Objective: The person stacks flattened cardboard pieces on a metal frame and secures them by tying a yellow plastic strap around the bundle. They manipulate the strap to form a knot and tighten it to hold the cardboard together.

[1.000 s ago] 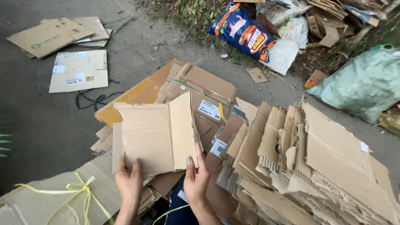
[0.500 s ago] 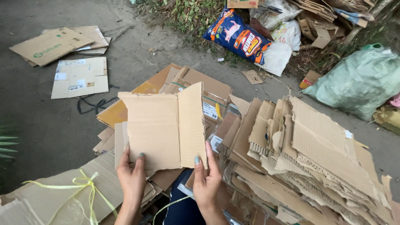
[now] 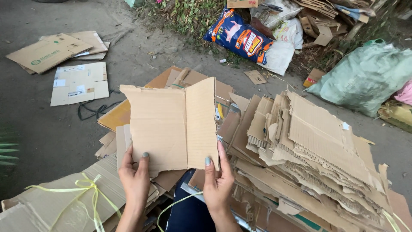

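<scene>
Cardboard in hand: I hold a creased, brown corrugated cardboard sheet upright before me, gripped at its lower edge. My left hand has its thumb on the near face and the fingers wrapped behind the lower left corner, clamped on the sheet. My right hand pinches the lower right corner the same way, thumb in front beside the vertical fold.

Compared with a second ago, the sheet has risen and come nearer to me. It now stands clear above the flattened brown cardboard pile on the ground behind it, and its narrower right flap has swung almost flush with the main panel. I judge it lifted free of the stack and held out for inspection or flattening.

To my right lies a heap of torn corrugated cardboard pieces. At lower left sits a cardboard bundle tied with yellow plastic ribbon. Loose flat cardboard sheets lie well apart on the dirt ground.
</scene>
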